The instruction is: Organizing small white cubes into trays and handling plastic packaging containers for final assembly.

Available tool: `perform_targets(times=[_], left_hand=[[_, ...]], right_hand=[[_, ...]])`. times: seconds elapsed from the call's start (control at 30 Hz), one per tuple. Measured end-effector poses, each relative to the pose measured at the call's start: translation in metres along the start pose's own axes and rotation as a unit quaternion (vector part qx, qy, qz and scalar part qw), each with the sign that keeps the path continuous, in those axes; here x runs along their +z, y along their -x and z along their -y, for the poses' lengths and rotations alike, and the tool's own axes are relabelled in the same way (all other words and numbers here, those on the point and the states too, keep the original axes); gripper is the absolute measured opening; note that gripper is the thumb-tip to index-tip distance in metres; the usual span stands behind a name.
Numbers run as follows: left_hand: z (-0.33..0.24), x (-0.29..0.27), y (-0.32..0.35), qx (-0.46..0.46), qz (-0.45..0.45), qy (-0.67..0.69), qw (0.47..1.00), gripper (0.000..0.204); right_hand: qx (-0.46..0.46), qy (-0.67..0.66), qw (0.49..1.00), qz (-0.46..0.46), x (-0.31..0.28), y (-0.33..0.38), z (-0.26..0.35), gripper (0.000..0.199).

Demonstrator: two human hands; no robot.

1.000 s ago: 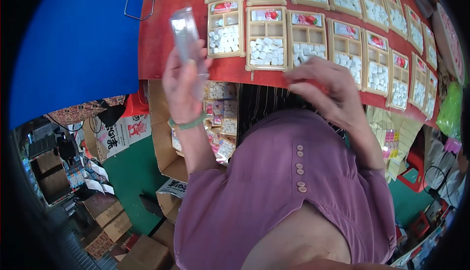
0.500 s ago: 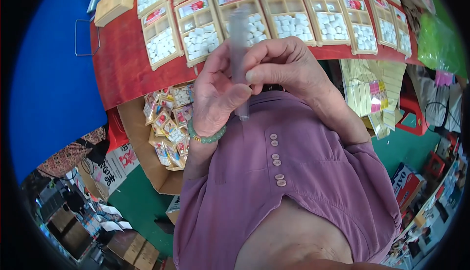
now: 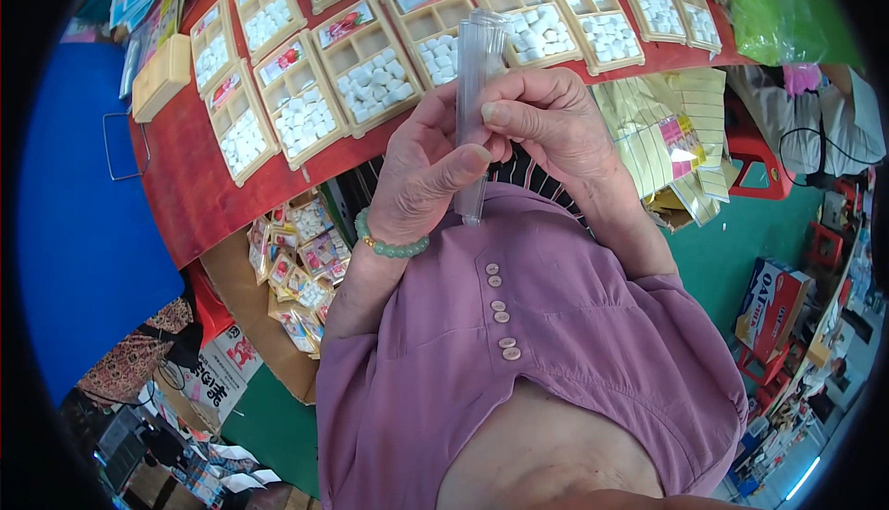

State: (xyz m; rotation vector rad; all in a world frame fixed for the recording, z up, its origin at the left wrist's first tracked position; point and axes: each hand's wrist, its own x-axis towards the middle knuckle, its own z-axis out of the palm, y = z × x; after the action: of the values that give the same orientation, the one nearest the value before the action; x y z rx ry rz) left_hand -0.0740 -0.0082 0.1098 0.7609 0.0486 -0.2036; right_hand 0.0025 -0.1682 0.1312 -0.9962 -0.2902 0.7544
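Note:
Close above my lap, I hold a thin stack of clear plastic covers (image 3: 470, 75) upright and edge-on in both hands. My left hand (image 3: 417, 177), with a green bead bracelet (image 3: 398, 250) at its wrist, grips the stack from the left with the thumb across its lower part. My right hand (image 3: 560, 126) pinches its right edge between thumb and fingers. How many pieces are stacked cannot be made out. Just beyond lie rows of beige compartment trays (image 3: 355, 52) with white lumps in the large section and strawberry-picture cards at the far end.
The trays stand on a red-covered table (image 3: 171, 205). Below its left side, an open cardboard box (image 3: 231, 279) holds wrapped trays. A pile of beige pieces (image 3: 162, 75) sits at the table's left, beside a blue surface (image 3: 83, 214). Yellow paper bags (image 3: 634, 121) are at right.
My view has shifted, so the table and box sit further left. The plastic stack, blurred before, now shows sharply; both hands keep hold of it.

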Motion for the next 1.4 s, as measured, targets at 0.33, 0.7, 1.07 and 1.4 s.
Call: perform_targets(times=[0.33,0.7,1.07,1.4], left_hand=[[0.014,0.021,-0.022,-0.005,0.018,-0.017,1.0,0.079],[0.027,0.042,-0.056,-0.056,0.072,-0.05,0.995,0.076],[0.03,0.063,-0.08,-0.022,0.121,-0.165,0.979,0.089],[0.033,0.071,-0.09,-0.098,0.122,-0.036,0.987,0.074]], right_hand=[[-0.066,0.074,0.993,-0.061,-0.007,0.025,0.014,0.013],[-0.11,0.136,0.979,-0.107,-0.031,0.056,0.029,0.011],[-0.11,0.186,0.971,-0.103,-0.046,0.074,0.038,0.012],[-0.125,0.136,0.98,-0.068,-0.059,0.08,0.046,0.016]])
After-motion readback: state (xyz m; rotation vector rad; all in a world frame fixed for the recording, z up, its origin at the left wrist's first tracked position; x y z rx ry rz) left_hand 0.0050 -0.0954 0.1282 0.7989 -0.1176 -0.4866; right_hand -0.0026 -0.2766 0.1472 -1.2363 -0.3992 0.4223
